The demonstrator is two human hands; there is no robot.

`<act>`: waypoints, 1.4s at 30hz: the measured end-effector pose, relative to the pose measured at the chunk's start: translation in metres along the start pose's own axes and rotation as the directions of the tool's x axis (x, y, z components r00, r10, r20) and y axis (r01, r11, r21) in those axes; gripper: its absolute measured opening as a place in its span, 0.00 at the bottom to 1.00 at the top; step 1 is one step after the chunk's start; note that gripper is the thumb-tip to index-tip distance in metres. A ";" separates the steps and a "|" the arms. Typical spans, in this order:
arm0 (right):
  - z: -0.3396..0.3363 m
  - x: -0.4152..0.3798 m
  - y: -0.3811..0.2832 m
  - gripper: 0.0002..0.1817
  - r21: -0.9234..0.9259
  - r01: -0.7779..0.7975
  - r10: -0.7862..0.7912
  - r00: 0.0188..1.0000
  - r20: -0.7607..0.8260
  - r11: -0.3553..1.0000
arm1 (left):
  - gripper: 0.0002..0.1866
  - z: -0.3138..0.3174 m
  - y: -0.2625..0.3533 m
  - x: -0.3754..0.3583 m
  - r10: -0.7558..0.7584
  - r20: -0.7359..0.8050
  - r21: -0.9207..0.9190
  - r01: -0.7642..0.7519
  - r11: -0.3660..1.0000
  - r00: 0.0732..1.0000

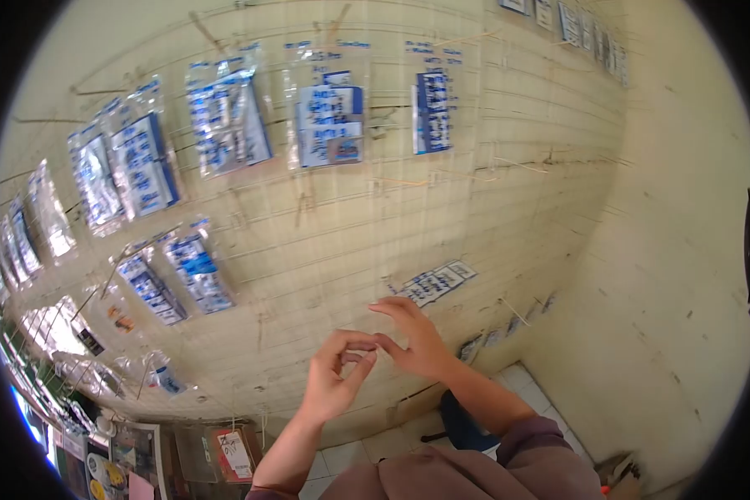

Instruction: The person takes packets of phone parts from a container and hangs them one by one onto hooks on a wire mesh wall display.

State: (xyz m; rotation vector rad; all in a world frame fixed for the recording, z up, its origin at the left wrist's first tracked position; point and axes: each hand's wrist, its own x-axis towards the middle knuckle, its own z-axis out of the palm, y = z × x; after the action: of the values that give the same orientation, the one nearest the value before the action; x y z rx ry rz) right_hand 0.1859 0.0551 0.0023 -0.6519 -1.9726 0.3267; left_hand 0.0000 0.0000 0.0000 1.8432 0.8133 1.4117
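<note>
Clear plastic bags point(146, 162) w/ blue-and-white cards hang up & left of my L hand point(339, 375). Its thumb & index tips are close tog.; can't tell if anything's btwn. My R hand point(417, 340) is alongside, thumb tip by L index, fingers spread from thumb. Just beyond it, at the cream wire-grid wall point(333, 233): a flat blue-and-white packet point(442, 282).

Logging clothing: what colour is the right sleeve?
The right sleeve is muted brownish purple, seen best in the head view.
</note>
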 end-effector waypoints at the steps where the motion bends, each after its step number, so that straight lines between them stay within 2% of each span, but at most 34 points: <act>1: -0.009 -0.006 0.001 0.22 -0.035 -0.062 0.060 0.997 -0.037 0.997 | 0.16 0.012 -0.009 0.000 -0.073 -0.031 -0.088 0.070 0.994 0.997; 2: -0.018 -0.012 0.002 0.20 -0.067 -0.123 0.118 0.990 -0.076 0.990 | 0.12 0.021 -0.020 -0.002 -0.150 -0.054 -0.175 0.138 0.975 0.987; 5: -0.064 -0.028 0.045 0.17 -0.061 -0.238 0.225 0.960 -0.169 0.969 | 0.10 0.066 -0.062 0.016 -0.343 -0.032 -0.223 0.328 0.918 0.939; 6: -0.084 -0.025 0.062 0.17 -0.089 -0.231 0.215 0.963 -0.162 0.969 | 0.10 0.082 -0.076 0.028 -0.329 -0.031 -0.247 0.311 0.918 0.944; 8: -0.097 -0.031 0.088 0.16 -0.162 -0.275 0.230 0.940 -0.250 0.948 | 0.09 0.092 -0.095 0.031 -0.434 -0.060 -0.210 0.414 0.886 0.899; 9: -0.107 -0.031 0.105 0.16 -0.170 -0.273 0.228 0.942 -0.245 0.947 | 0.09 0.099 -0.104 0.037 -0.432 -0.061 -0.220 0.410 0.885 0.900; 11: -0.116 -0.036 0.137 0.15 -0.273 -0.346 0.251 0.910 -0.331 0.898 | 0.08 0.106 -0.117 0.043 -0.540 -0.193 -0.462 0.410 0.786 0.819; 15: -0.120 -0.041 0.191 0.17 -0.324 -0.407 0.283 0.886 -0.367 0.854 | 0.11 0.107 -0.126 0.060 -0.577 -0.268 -0.501 0.400 0.768 0.772; 17: -0.120 -0.036 0.200 0.16 -0.046 -0.596 0.541 0.756 -0.370 0.802 | 0.12 0.107 -0.135 0.066 -0.559 -0.319 -0.493 0.369 0.788 0.765; 18: -0.120 -0.036 0.203 0.16 -0.042 -0.594 0.542 0.758 -0.362 0.803 | 0.12 0.108 -0.138 0.067 -0.561 -0.327 -0.491 0.370 0.789 0.761; 20: -0.121 -0.034 0.209 0.15 0.166 -0.628 0.644 0.696 -0.319 0.760 | 0.12 0.108 -0.143 0.071 -0.528 -0.362 -0.511 0.310 0.801 0.768; 24: -0.126 -0.033 0.216 0.15 0.167 -0.594 0.614 0.727 -0.308 0.787 | 0.14 0.111 -0.126 0.076 -0.463 -0.373 -0.483 0.258 0.837 0.804; 26: -0.129 -0.034 0.219 0.16 0.307 -0.530 0.609 0.736 -0.295 0.790 | 0.14 0.112 -0.119 0.075 -0.441 -0.362 -0.460 0.255 0.851 0.821; 27: -0.132 -0.035 0.215 0.16 0.310 -0.528 0.607 0.740 -0.289 0.791 | 0.14 0.111 -0.117 0.071 -0.441 -0.369 -0.457 0.253 0.853 0.818; 29: -0.142 -0.036 0.194 0.25 0.426 -0.484 0.607 0.762 -0.224 0.764 | 0.13 0.108 -0.113 0.064 -0.350 -0.389 -0.378 0.198 0.904 0.852; 30: -0.148 -0.038 0.179 0.25 0.427 -0.478 0.600 0.770 -0.218 0.768 | 0.13 0.106 -0.103 0.061 -0.344 -0.401 -0.375 0.190 0.907 0.849; 32: -0.158 -0.042 0.144 0.37 0.530 -0.560 0.677 0.735 -0.036 0.636 | 0.12 0.100 -0.066 0.052 -0.211 -0.443 -0.338 0.056 0.940 0.871; 33: -0.161 -0.041 0.127 0.37 0.532 -0.553 0.664 0.747 -0.025 0.641 | 0.12 0.094 -0.049 0.047 -0.200 -0.460 -0.328 0.044 0.944 0.865; 35: -0.160 -0.043 0.100 0.43 0.608 -0.593 0.622 0.757 0.199 0.528 | 0.09 0.079 -0.021 0.032 -0.104 -0.443 -0.216 0.007 0.976 0.890; 39: -0.123 -0.041 0.080 0.40 0.681 -0.499 0.496 0.839 0.224 0.536 | 0.08 0.040 0.011 0.006 -0.053 -0.399 -0.158 -0.011 0.987 0.916; 41: -0.104 -0.043 0.072 0.37 0.637 -0.529 0.383 0.848 0.367 0.560 | 0.10 0.023 0.028 -0.010 -0.105 -0.368 -0.105 0.071 0.992 0.924; 42: -0.096 -0.038 0.066 0.37 0.641 -0.524 0.364 0.852 0.377 0.561 | 0.10 0.011 0.034 -0.016 -0.096 -0.385 -0.092 0.066 0.994 0.918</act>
State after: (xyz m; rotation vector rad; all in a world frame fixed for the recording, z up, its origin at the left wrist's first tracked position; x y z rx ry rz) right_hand 0.3045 0.0831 -0.0127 -0.5818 -1.6096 1.4812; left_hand 0.0103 -0.0341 0.0169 1.4701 1.0002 1.7591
